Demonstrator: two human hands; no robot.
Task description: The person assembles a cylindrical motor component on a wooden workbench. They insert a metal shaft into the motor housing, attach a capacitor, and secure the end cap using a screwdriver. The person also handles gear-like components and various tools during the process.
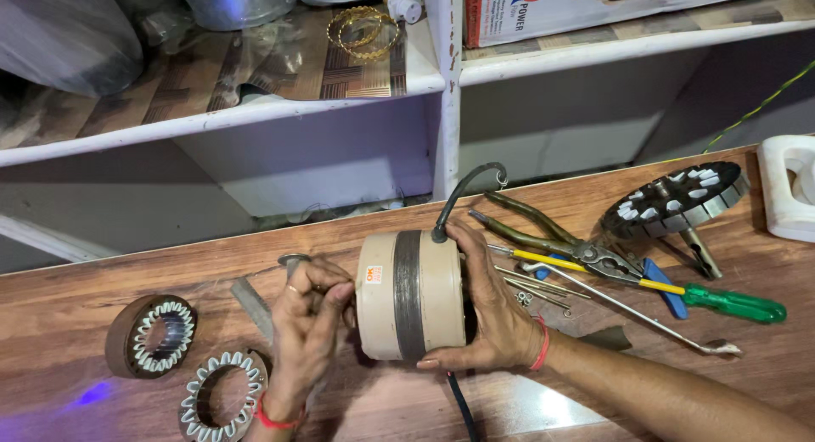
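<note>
A cream cylindrical motor housing (410,293) with a dark band round its middle lies on its side on the wooden bench (594,196). A black cable (463,191) rises from its top. My right hand (492,310) grips the housing's right end, palm against it. My left hand (307,319) is at the housing's left end, fingers pinched on a small metal part there; what it holds is hidden by the fingers.
Two stator rings (153,334) (222,397) lie at the left. Pliers (552,234), a yellow-green screwdriver (679,291), long bolts (535,285) and a rotor core (675,200) lie at the right. A white block (789,187) sits at the far right. White shelves stand behind.
</note>
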